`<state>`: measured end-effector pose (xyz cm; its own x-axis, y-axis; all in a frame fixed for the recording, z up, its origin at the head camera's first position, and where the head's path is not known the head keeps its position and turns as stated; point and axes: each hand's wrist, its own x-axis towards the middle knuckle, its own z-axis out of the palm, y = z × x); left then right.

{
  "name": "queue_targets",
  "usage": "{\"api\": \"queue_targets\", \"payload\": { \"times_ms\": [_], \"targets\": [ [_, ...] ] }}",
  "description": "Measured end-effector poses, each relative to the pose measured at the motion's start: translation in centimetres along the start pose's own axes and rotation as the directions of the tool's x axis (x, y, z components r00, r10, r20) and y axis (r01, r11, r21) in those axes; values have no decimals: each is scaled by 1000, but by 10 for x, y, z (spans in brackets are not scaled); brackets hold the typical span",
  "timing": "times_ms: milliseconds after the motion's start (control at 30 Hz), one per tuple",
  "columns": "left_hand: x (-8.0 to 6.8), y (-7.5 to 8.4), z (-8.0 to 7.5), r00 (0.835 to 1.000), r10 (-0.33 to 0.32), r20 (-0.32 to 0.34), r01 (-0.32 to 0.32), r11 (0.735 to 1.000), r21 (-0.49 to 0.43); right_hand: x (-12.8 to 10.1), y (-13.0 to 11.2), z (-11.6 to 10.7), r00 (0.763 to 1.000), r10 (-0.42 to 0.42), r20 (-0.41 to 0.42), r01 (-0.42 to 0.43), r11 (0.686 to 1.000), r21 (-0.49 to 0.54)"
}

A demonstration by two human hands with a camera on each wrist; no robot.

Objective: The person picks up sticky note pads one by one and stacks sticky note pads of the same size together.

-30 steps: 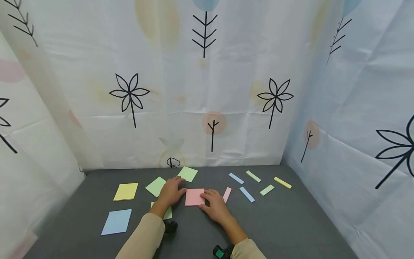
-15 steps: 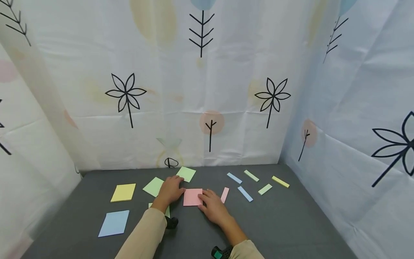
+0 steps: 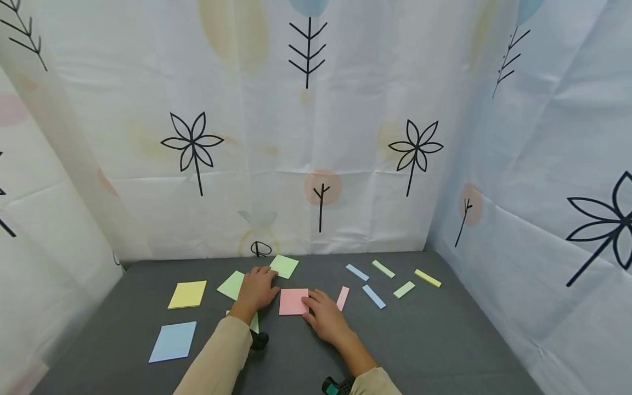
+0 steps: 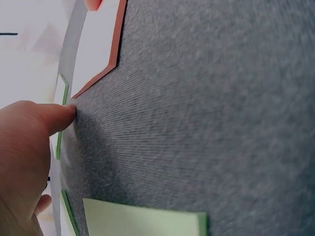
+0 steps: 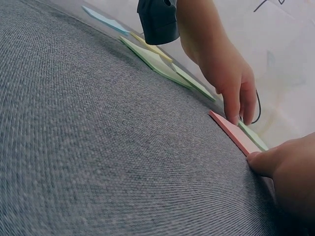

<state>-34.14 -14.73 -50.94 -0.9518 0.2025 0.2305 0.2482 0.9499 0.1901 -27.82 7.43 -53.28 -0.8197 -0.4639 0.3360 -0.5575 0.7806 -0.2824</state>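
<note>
So both hands sit flat-ish on the grey mat, gripping nothing: right hand [image 3: 327,320] fingertips touching the pink sticky pad [image 3: 293,302] at its right edge, left hand [image 3: 257,289] thumb at its left corner. Green pads [image 3: 284,266] lie farther back.

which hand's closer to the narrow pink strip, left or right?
Right. The right hand lies just beside the narrow pink strip, fingers on the pink square pad. The left hand sits on the pad's far side, farther from the strip.
</note>
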Motion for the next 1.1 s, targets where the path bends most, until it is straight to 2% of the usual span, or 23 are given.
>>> {"api": "queue_targets", "payload": {
  "times_ms": [167, 300, 400, 533, 633, 900, 1100],
  "targets": [
    [2, -2, -6, 996, -15, 87, 16, 1000, -3, -1, 0, 0, 1000, -3, -4, 4, 1000, 3],
    [4, -7, -8, 989, -12, 145, 14, 1000, -13, 0, 0, 0, 1000, -15, -7, 15, 1000, 7],
    [3, -11, -7, 982, -31, 188, 35, 999, -16, 1, -1, -1, 1000, -18, -4, 18, 1000, 15],
    [2, -15, -5, 975, -42, 217, 47, 999, -16, 0, -1, -2, 1000, -12, -3, 12, 1000, 17],
    [1, -14, -5, 980, -32, 197, 33, 999, -1, 0, 0, -2, 1000, -15, -10, 15, 1000, 19],
    [-5, -6, -5, 991, -32, 127, 15, 991, 132, 0, 1, -1, 999, -30, -16, 31, 999, 24],
    [-14, -4, -4, 994, -35, 106, 20, 989, 143, -1, 2, 0, 1000, -15, -10, 15, 1000, 17]
  ]
}}
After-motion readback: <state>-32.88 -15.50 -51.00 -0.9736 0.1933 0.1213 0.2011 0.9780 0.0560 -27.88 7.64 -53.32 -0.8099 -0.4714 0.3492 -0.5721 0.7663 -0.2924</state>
